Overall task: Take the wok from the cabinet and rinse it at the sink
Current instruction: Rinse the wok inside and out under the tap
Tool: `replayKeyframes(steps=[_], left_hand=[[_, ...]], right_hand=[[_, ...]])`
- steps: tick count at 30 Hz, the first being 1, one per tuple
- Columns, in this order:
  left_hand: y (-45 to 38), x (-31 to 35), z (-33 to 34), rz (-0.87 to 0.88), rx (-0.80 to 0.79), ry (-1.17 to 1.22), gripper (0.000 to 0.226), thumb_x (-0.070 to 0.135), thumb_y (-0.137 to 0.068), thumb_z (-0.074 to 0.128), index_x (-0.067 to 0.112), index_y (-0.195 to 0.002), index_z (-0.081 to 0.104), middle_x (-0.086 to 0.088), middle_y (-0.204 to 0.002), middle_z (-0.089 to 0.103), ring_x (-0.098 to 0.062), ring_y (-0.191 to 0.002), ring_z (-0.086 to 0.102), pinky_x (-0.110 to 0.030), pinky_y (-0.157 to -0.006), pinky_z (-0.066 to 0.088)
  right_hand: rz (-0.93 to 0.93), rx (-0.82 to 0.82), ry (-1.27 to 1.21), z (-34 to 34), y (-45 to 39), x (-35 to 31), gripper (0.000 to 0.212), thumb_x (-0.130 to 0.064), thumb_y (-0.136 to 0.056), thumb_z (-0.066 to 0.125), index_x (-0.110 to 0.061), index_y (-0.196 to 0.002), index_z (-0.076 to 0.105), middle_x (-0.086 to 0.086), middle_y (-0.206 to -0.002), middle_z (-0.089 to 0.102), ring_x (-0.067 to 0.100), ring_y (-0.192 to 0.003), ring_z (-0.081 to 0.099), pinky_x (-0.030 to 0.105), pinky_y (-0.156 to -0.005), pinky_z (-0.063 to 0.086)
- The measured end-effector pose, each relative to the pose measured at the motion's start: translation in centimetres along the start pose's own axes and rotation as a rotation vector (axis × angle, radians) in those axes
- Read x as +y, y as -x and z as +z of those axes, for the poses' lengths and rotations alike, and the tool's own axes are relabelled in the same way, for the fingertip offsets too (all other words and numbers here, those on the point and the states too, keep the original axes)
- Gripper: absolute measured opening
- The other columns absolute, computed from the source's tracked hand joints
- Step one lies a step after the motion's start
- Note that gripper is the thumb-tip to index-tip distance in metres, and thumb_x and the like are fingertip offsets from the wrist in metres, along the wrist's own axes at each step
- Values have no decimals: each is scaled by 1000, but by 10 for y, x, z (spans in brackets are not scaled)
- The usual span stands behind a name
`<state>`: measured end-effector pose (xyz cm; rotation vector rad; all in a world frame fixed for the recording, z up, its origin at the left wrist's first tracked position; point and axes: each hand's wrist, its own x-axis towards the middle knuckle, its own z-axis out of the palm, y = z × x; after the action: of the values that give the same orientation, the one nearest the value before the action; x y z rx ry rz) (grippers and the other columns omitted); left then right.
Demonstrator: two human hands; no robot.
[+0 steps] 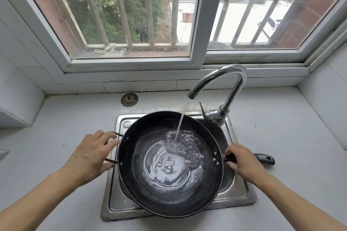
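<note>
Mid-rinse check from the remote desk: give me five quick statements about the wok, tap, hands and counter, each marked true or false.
1. Water runs from the faucet into the wok. True.
2. The wok sits on the counter, away from the sink. False: it is over the sink basin.
3. The left hand is at the wok's loop handle. True.
4. The right hand is turning the faucet lever. False: it grips the long handle.
5. The drain strainer lies on the counter behind the sink. True.
</note>
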<state>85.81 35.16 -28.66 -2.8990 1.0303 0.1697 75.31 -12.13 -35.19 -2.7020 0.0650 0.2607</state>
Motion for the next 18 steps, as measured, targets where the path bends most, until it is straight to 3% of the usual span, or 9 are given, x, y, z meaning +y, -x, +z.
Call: replayKeyframes(steps=[4, 7, 12, 15, 18], left_hand=[[-2, 3, -8, -31, -24, -10, 75, 54, -45, 91, 27, -109, 63, 5, -110, 63, -22, -95, 57, -37, -68, 48], [-2, 5, -16, -96, -51, 17, 73, 58, -52, 85, 31, -116, 62, 6, -118, 61, -20, -108, 50, -38, -75, 48], [-8, 11, -29, -140, -133, 59, 91, 56, -66, 75, 34, -145, 37, 8, -151, 34, -19, -139, 28, -36, -104, 34], [-12, 14, -31, -189, -172, 29, 94, 50, -71, 73, 35, -150, 24, 9, -157, 21, -18, -143, 17, -32, -110, 27], [-16, 16, -29, -226, -203, -17, 92, 44, -73, 72, 32, -150, 22, 8, -157, 20, -18, -144, 17, -32, -110, 27]], right_hand=[[-16, 9, -7, -11, -6, -12, 17, -25, -80, 72, -30, -87, 57, -13, -89, 55, 10, -84, 54, 27, -79, 46], [-36, 101, -39, -23, -14, -26, 14, -22, -81, 72, -24, -90, 62, -9, -89, 59, 13, -85, 57, 29, -80, 48], [-101, 216, -86, -44, -39, -50, 29, -23, -83, 72, -17, -110, 65, -3, -105, 64, 14, -98, 58, 30, -93, 47], [-117, 236, -79, -51, -58, -61, 36, -26, -84, 69, -18, -119, 61, -2, -113, 61, 15, -106, 54, 33, -98, 45], [-124, 251, -61, -54, -75, -71, 40, -27, -85, 67, -19, -124, 57, -2, -117, 58, 15, -111, 52, 32, -102, 42]])
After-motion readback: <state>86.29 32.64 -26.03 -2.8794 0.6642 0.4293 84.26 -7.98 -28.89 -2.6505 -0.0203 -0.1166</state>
